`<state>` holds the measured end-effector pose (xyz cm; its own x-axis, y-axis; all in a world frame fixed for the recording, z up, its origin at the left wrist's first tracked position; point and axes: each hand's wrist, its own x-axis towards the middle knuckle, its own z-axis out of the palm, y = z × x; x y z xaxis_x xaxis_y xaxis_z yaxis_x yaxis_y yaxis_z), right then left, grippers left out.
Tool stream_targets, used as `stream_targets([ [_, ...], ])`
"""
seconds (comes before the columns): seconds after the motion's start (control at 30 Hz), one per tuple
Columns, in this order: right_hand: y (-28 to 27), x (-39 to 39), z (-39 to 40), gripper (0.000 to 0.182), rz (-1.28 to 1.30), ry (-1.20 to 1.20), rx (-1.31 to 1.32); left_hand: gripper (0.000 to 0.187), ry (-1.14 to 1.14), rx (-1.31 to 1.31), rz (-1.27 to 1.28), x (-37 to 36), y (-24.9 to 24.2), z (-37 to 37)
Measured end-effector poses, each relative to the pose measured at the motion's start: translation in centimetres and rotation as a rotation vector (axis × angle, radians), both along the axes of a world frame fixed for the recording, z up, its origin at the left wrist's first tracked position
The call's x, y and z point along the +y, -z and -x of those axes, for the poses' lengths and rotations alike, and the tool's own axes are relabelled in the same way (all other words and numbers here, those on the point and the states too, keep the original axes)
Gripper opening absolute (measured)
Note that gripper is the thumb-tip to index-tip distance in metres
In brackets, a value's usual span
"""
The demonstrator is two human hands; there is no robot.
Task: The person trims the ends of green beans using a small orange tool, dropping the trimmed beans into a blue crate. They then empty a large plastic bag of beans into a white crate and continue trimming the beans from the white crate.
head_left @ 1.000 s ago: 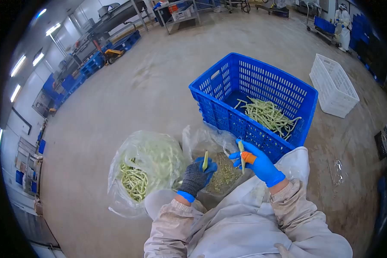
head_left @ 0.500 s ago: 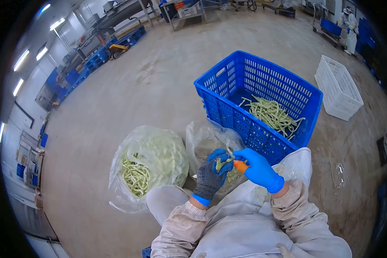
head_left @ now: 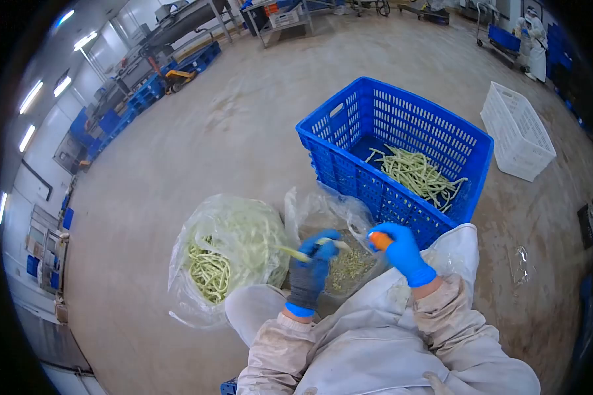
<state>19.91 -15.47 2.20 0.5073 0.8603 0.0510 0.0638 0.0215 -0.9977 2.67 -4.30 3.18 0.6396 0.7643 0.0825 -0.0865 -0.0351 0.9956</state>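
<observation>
My left hand (head_left: 310,271), in a grey glove over a blue one, is closed around a pale green bean (head_left: 295,254) whose ends stick out on both sides. My right hand (head_left: 406,255), in a blue glove, grips a small orange-handled knife (head_left: 379,241); its blade is hard to make out. Below and between the hands lies an open clear bag (head_left: 299,210) with small green trimmings (head_left: 348,268) in it. To the left stands a clear bag full of long beans (head_left: 209,274). A blue crate (head_left: 329,153) ahead holds a loose pile of long beans (head_left: 418,174).
A white crate (head_left: 519,135) stands on the floor behind the blue one at right. Crumpled clear plastic (head_left: 520,266) lies on the floor to my right. A person in white (head_left: 536,46) is far off at upper right near a cart. A yellow pallet jack (head_left: 178,79) stands at upper left.
My hands have moved apart: the left slightly left and down with the bean, the right a little right with the knife. The trimmings in the bag are now more exposed.
</observation>
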Motion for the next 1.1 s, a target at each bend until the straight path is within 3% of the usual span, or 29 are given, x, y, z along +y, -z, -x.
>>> stream_targets([
  [0.03,0.6,-0.5,-0.9,0.010,-0.030,0.114,0.072,0.027,-0.003,0.001,-0.001,0.5,0.1,0.6],
  [0.1,1.1,-1.2,-2.7,0.011,-0.193,0.341,0.308,0.030,-0.055,-0.331,0.485,2.0,0.2,2.1],
  [0.17,3.8,-1.5,-4.7,0.020,-0.145,0.407,0.318,0.031,-0.029,-0.450,0.543,2.8,0.9,2.5],
  [0.23,5.8,-2.0,-4.5,0.029,0.124,-0.039,-0.503,0.032,0.072,-0.680,0.721,2.8,1.5,2.4],
  [0.27,6.8,-2.1,-3.7,0.036,0.280,-0.045,-0.846,0.032,0.076,-0.677,0.721,2.6,1.5,2.4],
  [0.3,5.6,-1.6,-2.8,0.036,0.280,-0.038,-0.845,0.032,0.050,-0.684,0.780,2.2,1.4,2.3],
  [0.37,1.7,-0.4,-0.3,0.038,0.081,-0.170,-0.175,0.033,0.025,-0.697,0.843,1.9,1.5,1.7],
  [0.5,-0.7,1.6,2.5,0.032,-0.010,-0.267,-0.143,0.032,0.104,-0.696,0.830,1.5,2.4,1.2],
  [0.67,-1.0,2.2,3.6,0.019,-0.004,-0.103,-0.311,0.032,0.051,-0.669,0.805,0.7,1.8,0.7],
  [0.77,-0.4,2.2,3.9,0.018,-0.039,0.007,-0.473,0.028,0.031,-0.614,0.806,0.2,1.2,0.4],
  [0.9,-0.3,1.5,3.3,0.020,-0.012,-0.070,-0.780,0.028,-0.129,-0.288,0.588,0.0,0.8,0.3],
  [0.97,-0.7,1.1,3.1,0.023,0.226,-0.501,-1.071,0.028,-0.180,-0.131,0.465,0.0,0.5,0.6],
  [1.03,0.7,1.0,2.0,0.022,0.138,-0.566,-1.139,0.029,-0.025,0.168,0.216,0.3,0.0,1.1],
  [1.1,0.6,1.3,0.9,0.022,0.047,-0.631,-1.209,0.030,0.028,0.237,0.181,0.6,-0.9,1.2],
])
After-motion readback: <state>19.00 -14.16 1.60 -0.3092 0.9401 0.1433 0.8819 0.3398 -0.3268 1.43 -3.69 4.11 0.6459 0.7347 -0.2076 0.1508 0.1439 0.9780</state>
